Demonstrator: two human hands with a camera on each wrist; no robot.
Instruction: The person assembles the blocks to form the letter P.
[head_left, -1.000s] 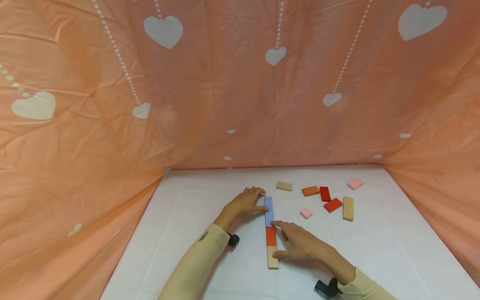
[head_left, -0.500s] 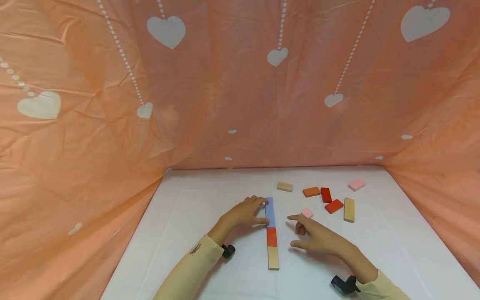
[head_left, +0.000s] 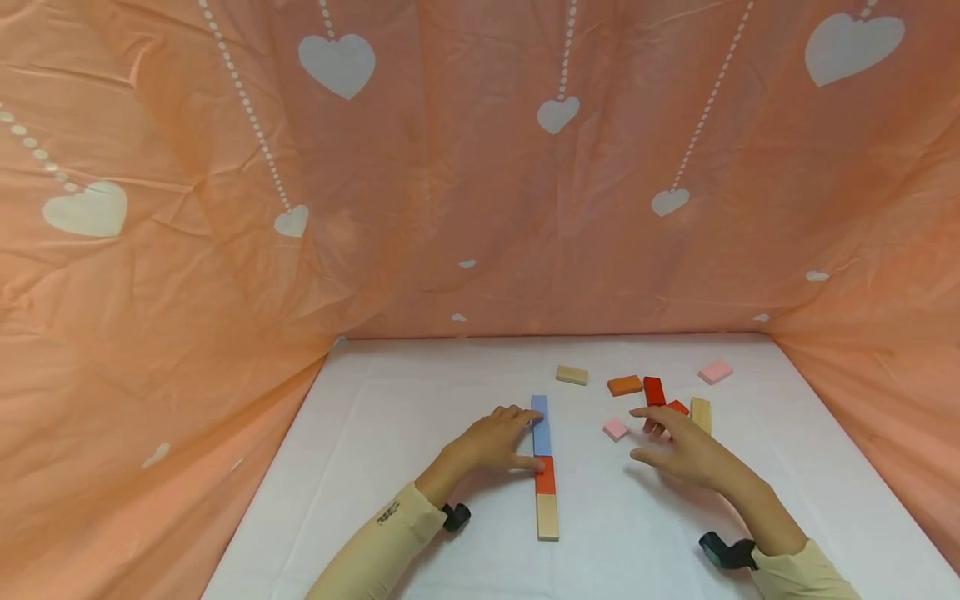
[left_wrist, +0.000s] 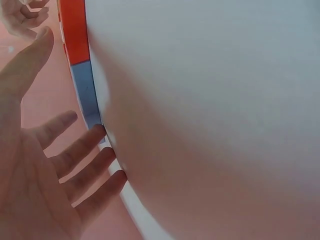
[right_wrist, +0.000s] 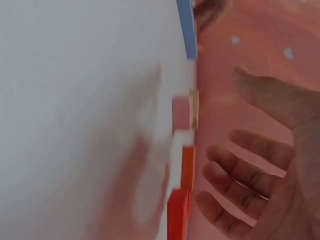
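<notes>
A straight row of flat blocks lies on the white table: a blue stretch [head_left: 542, 437] at the far end, a red block [head_left: 549, 483] in the middle, a plain wooden block [head_left: 547, 521] nearest me. My left hand [head_left: 491, 440] spans the row from its left side, fingers extended, index fingertip over the blue and thumb over the red block. In the left wrist view its fingers lie spread beside the blue stretch [left_wrist: 86, 90]. To the right, my right hand [head_left: 682, 446] hovers with nothing in it, fingers loosely bent, near a small pink block [head_left: 615, 429].
Beyond the right hand lie an orange block [head_left: 626, 385], a red block [head_left: 654, 391], a second red block [head_left: 678, 407] and a wooden block [head_left: 701, 412], the last two partly hidden. A pink block [head_left: 716, 372] and another wooden block [head_left: 572, 375] lie farther back. Orange cloth [head_left: 480, 208] surrounds the table.
My right hand has left the row and moved right toward the loose blocks. My left hand has slid toward me along the row, its thumb going from blue to red.
</notes>
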